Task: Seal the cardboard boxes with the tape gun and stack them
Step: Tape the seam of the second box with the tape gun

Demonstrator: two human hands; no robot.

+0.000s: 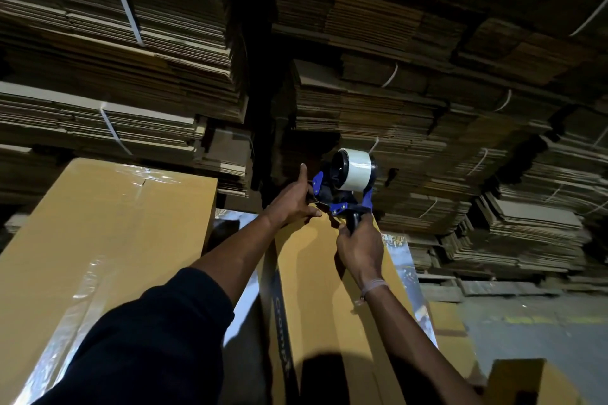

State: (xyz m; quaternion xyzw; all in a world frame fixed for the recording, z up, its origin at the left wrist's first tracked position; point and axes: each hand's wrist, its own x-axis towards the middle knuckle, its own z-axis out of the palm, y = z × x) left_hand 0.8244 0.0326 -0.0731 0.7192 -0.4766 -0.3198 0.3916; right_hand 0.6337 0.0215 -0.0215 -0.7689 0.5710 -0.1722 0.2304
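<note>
A long narrow cardboard box (pixel 316 276) stretches away from me in the middle of the head view. At its far end a blue and black tape gun (pixel 345 187) with a clear tape roll (pixel 357 169) stands on the box edge. My right hand (pixel 360 248) grips the gun's black handle. My left hand (pixel 296 199) is at the gun's front, thumb raised, fingers pinching near the blade at the box's far edge. A larger box (pixel 98 240) sealed with clear tape lies to the left.
Tall stacks of flattened cardboard (pixel 131 59) bound with white straps fill the background. More flat stacks (pixel 526 223) rise on the right. Another box corner (pixel 526 381) shows at lower right, with grey floor (pixel 543 322) beyond it.
</note>
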